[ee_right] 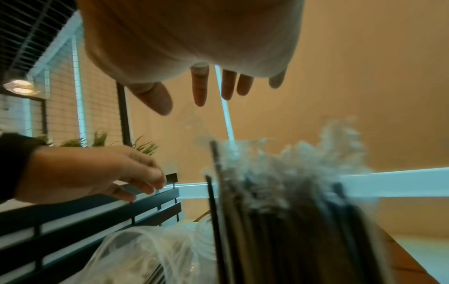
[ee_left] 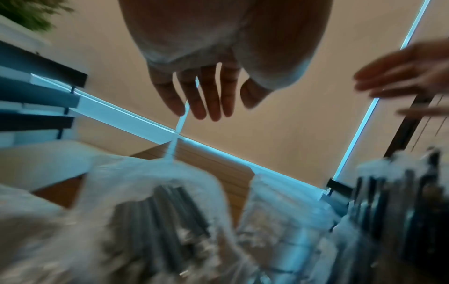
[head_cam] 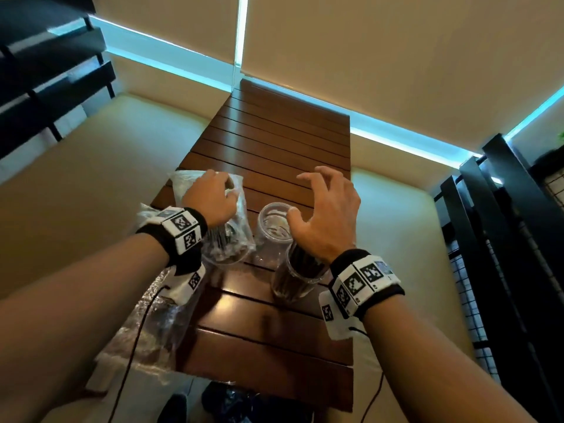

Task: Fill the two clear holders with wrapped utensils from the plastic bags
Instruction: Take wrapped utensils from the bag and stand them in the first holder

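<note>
On the slatted wooden table (head_cam: 274, 141) stands a clear holder (head_cam: 293, 279) packed with dark wrapped utensils (ee_right: 279, 201). My right hand (head_cam: 323, 203) hovers just above it with fingers spread and holds nothing. Behind it stands an empty clear holder (head_cam: 271, 218). To the left, an upright plastic bag (head_cam: 241, 215) of dark wrapped utensils (ee_left: 155, 201) has a clear round rim (head_cam: 219, 259) at its lower end. My left hand (head_cam: 210, 193) is over the bag's top. In the left wrist view its fingers (ee_left: 209, 107) hang straight, clear of the bag.
A second crumpled plastic bag (head_cam: 146, 331) lies on the table's near left corner. Cream benches (head_cam: 91, 178) flank the table on both sides. Black slatted frames stand at far left (head_cam: 45, 87) and right (head_cam: 503, 224). Wrist cables hang by the near edge.
</note>
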The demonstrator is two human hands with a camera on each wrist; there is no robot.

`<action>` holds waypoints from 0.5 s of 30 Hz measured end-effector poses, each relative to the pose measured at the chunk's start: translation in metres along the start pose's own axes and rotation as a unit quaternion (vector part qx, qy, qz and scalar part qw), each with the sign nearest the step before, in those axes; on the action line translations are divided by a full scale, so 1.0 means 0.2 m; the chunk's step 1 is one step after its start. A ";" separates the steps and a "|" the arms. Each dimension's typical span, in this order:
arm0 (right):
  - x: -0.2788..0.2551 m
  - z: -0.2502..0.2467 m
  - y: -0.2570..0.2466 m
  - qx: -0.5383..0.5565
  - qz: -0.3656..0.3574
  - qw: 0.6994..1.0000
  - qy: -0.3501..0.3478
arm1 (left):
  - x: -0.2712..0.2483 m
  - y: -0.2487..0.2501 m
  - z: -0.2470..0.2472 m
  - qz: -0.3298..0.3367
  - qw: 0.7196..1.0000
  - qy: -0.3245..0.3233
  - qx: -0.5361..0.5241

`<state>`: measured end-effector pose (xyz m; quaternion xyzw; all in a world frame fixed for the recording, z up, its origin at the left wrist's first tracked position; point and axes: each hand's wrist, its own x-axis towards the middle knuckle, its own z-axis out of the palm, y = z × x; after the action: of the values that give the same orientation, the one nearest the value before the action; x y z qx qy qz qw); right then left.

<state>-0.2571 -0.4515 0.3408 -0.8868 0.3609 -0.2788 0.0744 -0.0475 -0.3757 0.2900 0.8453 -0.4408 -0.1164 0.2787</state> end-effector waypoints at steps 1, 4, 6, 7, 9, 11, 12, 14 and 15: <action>0.00 0.03 -0.05 -0.012 -0.014 1.000 0.019 | -0.01 -0.07 0.01 -0.022 0.997 -0.048 0.058; 0.01 0.13 -0.22 -0.008 -0.085 0.996 -0.012 | -0.06 -0.23 0.06 -0.060 0.974 -0.139 0.167; 0.01 0.23 -0.31 0.007 -0.095 0.985 -0.146 | -0.09 -0.28 0.10 -0.068 0.969 -0.152 0.181; 0.00 0.30 -0.35 0.001 -0.087 0.972 -0.218 | -0.10 -0.29 0.11 -0.072 0.970 -0.152 0.175; -0.03 0.42 -0.38 -0.036 -0.059 0.940 -0.335 | -0.09 -0.30 0.11 -0.072 0.973 -0.144 0.165; -0.05 0.56 -0.41 -0.057 -0.036 0.913 -0.402 | -0.07 -0.30 0.10 -0.060 0.979 -0.128 0.150; -0.06 0.62 -0.42 -0.059 -0.021 0.907 -0.416 | -0.06 -0.30 0.09 -0.051 0.983 -0.117 0.131; -0.06 0.74 -0.42 -0.064 0.015 0.905 -0.420 | -0.04 -0.30 0.06 -0.030 0.990 -0.106 0.084; -0.06 0.81 -0.42 -0.066 0.026 0.911 -0.407 | -0.04 -0.30 0.04 -0.018 0.992 -0.107 0.061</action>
<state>-0.1249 -0.3937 0.2275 -0.9166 0.3401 0.1321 0.1636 -0.0144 -0.3444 0.2486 0.8511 -0.4590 -0.1845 0.1758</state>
